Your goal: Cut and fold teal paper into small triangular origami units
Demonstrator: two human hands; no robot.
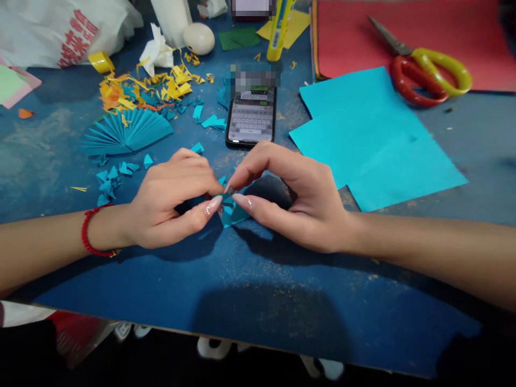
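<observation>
Between my fingertips is a small piece of blue paper [236, 216], pinched just above the table near its middle. My left hand [175, 199], with a red braided bracelet [86, 232] at the wrist, grips its left end between thumb and forefinger. From the other side my right hand [296, 199] pinches the same piece. The fingers hide part of the paper, so its folds cannot be made out fully. Small blue scraps [107, 185] lie left of my left hand, and a pleated blue paper fan [129, 134] rests beyond them. Two blue sheets [374, 142] overlap beyond my right hand.
A phone [252, 115] lies beyond my hands. Red-and-yellow-handled scissors [419, 78] rest on red paper [475, 32] at the far right. Yellow scraps [161, 88], a glue stick [278, 35], an egg-shaped object [199, 38] and a white plastic bag [48, 35] are at the back.
</observation>
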